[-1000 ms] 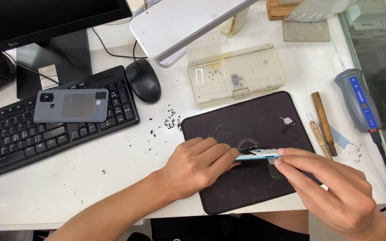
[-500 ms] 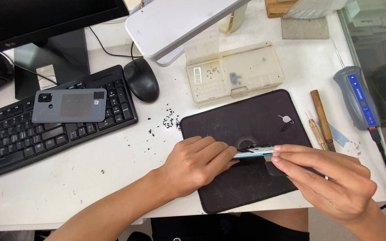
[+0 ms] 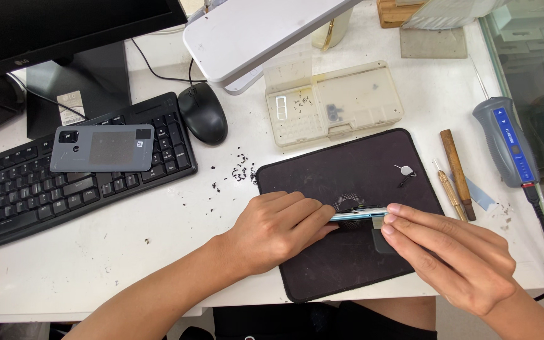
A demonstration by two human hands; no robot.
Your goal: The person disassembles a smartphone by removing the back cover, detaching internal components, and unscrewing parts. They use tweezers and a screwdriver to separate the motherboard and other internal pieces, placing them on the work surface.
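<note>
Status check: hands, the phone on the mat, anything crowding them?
Left hand pins the phone on edge against the dark mat. Right hand fingertips pinch its other end. Small pin tool lies apart on the mat; nothing crowds.

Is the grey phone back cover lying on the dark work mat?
No, the grey phone back cover lies on the black keyboard, well left of the dark mat.

Black keyboard [image 3: 64,182] at left, grey phone back cover [image 3: 102,148] lying on it. Black mouse [image 3: 203,114] beside. Beige parts tray [image 3: 334,104] behind dark mat [image 3: 322,264]. Grey-blue electric screwdriver [image 3: 507,141] at right.
</note>
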